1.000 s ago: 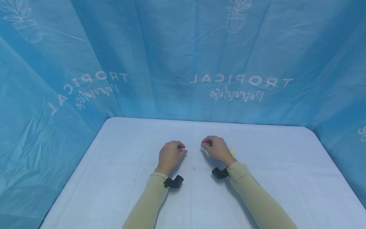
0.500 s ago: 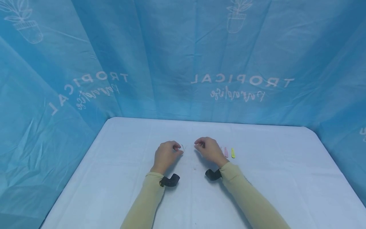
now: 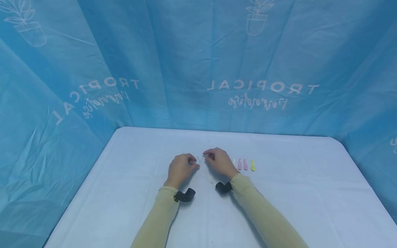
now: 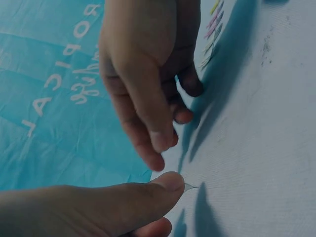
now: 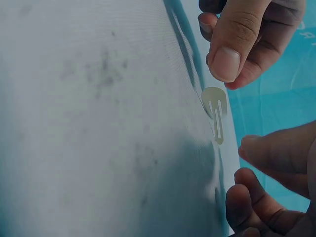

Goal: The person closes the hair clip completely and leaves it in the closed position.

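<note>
My left hand (image 3: 180, 169) pinches a pale snap hair clip (image 5: 215, 111) by its broad end, between thumb and forefinger. In the right wrist view the clip's slotted, narrow end points away from these fingertips; from the head it looks like a thin V. Only a small tip of the clip (image 4: 189, 187) shows past the thumb in the left wrist view. My right hand (image 3: 221, 162) is just to the right of it, thumb and fingers bent and apart with nothing between them, fingertips close to the clip's narrow end.
To the right of my right hand, several hair clips lie in a row on the white table (image 3: 297, 193): a whitish clip (image 3: 234, 162), two pink clips (image 3: 240, 164) and a yellow clip (image 3: 252, 165). A blue curtain (image 3: 186, 69) hangs behind the table and along both sides.
My right hand has moved left towards the left hand, uncovering the row of clips. My left hand has shifted slightly left, and the pale clip at its fingertips has become visible.
</note>
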Motion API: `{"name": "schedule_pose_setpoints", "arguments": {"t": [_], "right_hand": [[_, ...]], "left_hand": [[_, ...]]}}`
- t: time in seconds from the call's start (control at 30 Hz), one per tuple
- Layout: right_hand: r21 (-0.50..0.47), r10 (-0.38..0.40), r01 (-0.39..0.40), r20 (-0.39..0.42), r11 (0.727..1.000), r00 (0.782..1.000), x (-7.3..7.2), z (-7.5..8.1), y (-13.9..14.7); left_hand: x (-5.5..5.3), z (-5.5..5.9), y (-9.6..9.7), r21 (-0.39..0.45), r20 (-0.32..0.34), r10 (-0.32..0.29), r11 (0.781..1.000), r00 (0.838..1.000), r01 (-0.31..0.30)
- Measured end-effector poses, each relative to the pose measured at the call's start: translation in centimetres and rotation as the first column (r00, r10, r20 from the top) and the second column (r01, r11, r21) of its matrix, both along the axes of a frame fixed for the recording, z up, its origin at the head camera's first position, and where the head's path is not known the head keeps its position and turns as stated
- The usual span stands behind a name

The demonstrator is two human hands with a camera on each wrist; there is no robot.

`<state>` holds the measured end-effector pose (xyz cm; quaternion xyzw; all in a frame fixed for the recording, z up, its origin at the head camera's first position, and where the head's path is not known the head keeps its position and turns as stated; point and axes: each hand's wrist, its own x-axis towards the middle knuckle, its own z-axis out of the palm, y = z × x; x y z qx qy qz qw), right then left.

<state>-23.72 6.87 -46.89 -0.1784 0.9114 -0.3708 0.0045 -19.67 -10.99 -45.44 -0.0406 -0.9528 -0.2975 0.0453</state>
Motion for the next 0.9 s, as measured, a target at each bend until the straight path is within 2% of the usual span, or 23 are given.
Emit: {"name": "schedule_pose_setpoints", "arguments": {"t": [0.2, 0.5, 0.9], "right_hand": [[0.025, 0.073, -0.072, -0.003, 0.997, 0.997, -0.3, 0.3, -0.7], [0.097, 0.114, -0.115, 0.019, 0.989, 0.993, -0.5, 0.6, -1.4], [0.151, 0.095, -0.105, 0.071, 0.983, 0.993, -0.7, 0.4, -1.7]], "left_hand": [[-0.1, -0.2, 0.2, -0.002, 0.008, -0.003, 1.000, 1.000, 0.003], [-0.1, -0.3, 0.4, 0.001, 0.029, -0.004, 1.000, 1.000, 0.004], [-0.2, -0.8, 0.6, -0.003, 0.039, -0.008, 1.000, 0.999, 0.008]]}}
